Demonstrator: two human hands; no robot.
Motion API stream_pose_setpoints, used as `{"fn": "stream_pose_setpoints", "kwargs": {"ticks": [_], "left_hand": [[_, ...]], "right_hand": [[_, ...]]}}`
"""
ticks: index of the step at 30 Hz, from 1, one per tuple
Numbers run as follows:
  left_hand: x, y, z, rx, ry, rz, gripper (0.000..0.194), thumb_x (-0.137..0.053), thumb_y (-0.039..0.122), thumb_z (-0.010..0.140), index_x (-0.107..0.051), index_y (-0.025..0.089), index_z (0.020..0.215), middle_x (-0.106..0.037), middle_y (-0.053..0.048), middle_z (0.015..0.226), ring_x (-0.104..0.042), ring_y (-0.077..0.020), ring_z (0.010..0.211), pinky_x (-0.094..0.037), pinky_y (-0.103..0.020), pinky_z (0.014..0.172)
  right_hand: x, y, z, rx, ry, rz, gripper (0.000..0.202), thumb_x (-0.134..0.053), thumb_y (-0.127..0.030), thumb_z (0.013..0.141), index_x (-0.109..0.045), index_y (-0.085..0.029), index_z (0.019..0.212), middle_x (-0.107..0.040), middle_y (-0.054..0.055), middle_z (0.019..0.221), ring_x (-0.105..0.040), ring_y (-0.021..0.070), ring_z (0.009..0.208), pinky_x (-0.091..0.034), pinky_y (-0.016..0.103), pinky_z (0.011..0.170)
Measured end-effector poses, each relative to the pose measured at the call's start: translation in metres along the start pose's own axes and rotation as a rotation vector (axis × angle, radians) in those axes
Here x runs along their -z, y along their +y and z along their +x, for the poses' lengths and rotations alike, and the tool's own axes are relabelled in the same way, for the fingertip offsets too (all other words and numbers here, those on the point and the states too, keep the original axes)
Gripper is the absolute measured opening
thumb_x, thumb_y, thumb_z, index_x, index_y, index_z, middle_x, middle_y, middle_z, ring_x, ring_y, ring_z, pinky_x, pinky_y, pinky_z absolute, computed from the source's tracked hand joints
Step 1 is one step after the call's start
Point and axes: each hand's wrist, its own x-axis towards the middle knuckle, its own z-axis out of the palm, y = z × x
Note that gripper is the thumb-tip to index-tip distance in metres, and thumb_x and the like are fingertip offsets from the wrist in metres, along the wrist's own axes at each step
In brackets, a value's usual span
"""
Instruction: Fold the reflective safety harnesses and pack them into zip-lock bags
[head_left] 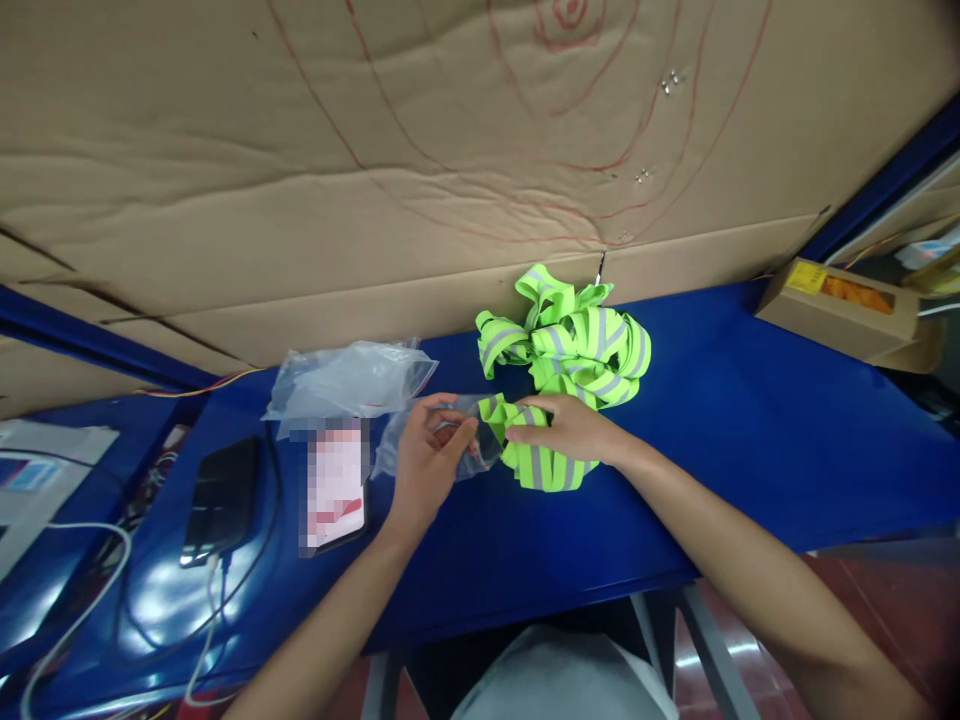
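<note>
Where right fingers [534, 436] rest, neon strap [551, 472] beneath

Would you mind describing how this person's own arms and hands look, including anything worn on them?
The left hand and right hand are bare, with no gloves visible. The forearms are uncovered too: no sleeves, watch or bracelet shows on them.
</note>
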Motion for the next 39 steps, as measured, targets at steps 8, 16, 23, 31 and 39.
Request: {"fn": "stream_pose_setpoints", "kwargs": {"ticks": [8,16,23,31,39], "left_hand": [[0.028,0.012,-0.011,-0.41,-0.368,0.61,0.058,-0.074,0.04,0.092,-0.055,0.031,0.146,-0.07,-0.01,0.12,-0.069,-0.0303,0.111,-0.055,-0.049,0.101],[0.056,-0.001,0.018,-0.612,-0.559,1.215,0.135,-0.083,0.07,0.074,0.002,0.028,0.17,-0.032,-0.02,0.171,-0.022,-0.0442,0.16,-0.013,-0.07,0.128],[0.036,0.004,0.026,-0.495,-0.619,1.091,0.13,-0.074,0.08,0.074,-0.001,0.031,0.17,-0.032,-0.02,0.17,-0.032,-0.0442,0.156,-0.021,-0.066,0.125],[0.016,-0.013,0.022,-0.512,-0.44,1.083,0.131,-0.071,0.088,0.069,-0.018,0.019,0.167,-0.048,-0.028,0.152,-0.043,-0.0477,0.146,-0.012,-0.072,0.123],[0.012,-0.016,0.01,-0.773,-0.238,1.033,0.142,-0.079,0.08,0.067,-0.001,0.021,0.169,-0.053,-0.025,0.144,-0.052,-0.044,0.137,-0.016,-0.066,0.126]], "right_hand": [[-0.003,0.003,-0.004,0.033,-0.019,-0.136,0.056,-0.069,-0.066,0.088,-0.077,-0.026,0.126,-0.078,0.006,0.123,-0.073,0.0328,0.112,-0.056,0.041,0.092],[0.003,-0.002,-0.007,0.027,-0.029,-0.108,0.06,-0.074,-0.065,0.085,-0.076,-0.026,0.13,-0.076,0.007,0.128,-0.073,0.0345,0.115,-0.059,0.043,0.093],[0.021,-0.003,-0.009,-0.082,0.001,0.075,0.059,-0.091,-0.059,0.068,-0.082,-0.03,0.118,-0.075,0.003,0.132,-0.068,0.0372,0.128,-0.056,0.048,0.109],[0.027,-0.008,-0.007,-0.253,0.023,0.367,0.066,-0.081,-0.064,0.08,-0.073,-0.025,0.133,-0.073,0.006,0.135,-0.07,0.0307,0.126,-0.054,0.047,0.115],[0.026,-0.005,-0.007,-0.104,-0.171,0.125,0.047,-0.079,-0.064,0.082,-0.082,-0.024,0.107,-0.08,0.002,0.11,-0.074,0.0282,0.106,-0.062,0.038,0.091]]}}
